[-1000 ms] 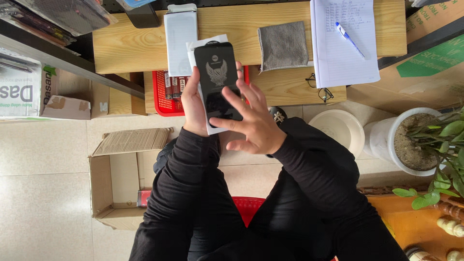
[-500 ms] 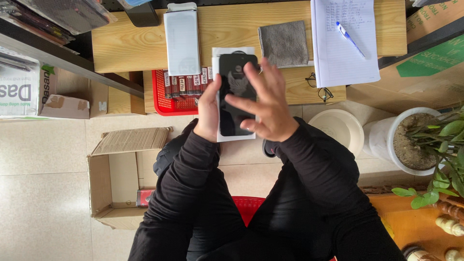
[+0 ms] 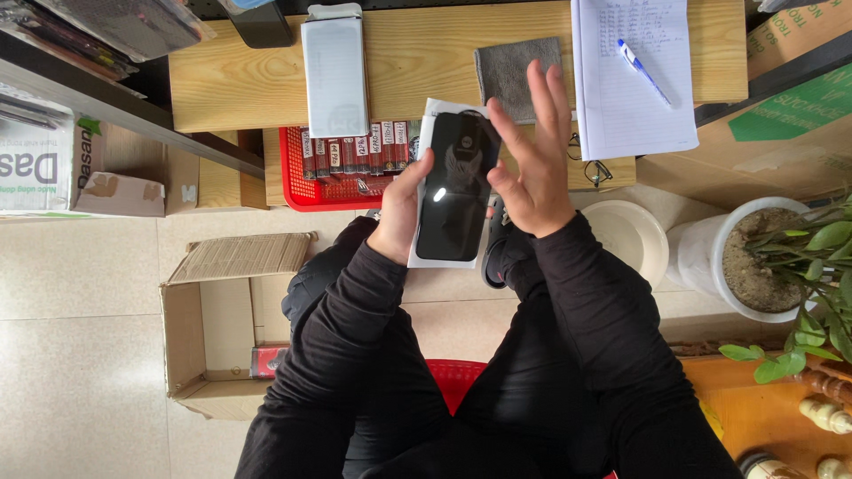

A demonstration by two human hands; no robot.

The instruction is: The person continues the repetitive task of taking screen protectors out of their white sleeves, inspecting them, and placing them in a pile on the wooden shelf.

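The left hand grips a black phone by its left edge, over the lap just before the desk; a white sheet lies behind the phone, mostly hidden by it. The right hand is open, fingers spread and straight, thumb near the phone's right edge; whether it touches is hard to tell. A grey cloth lies partly behind those fingers.
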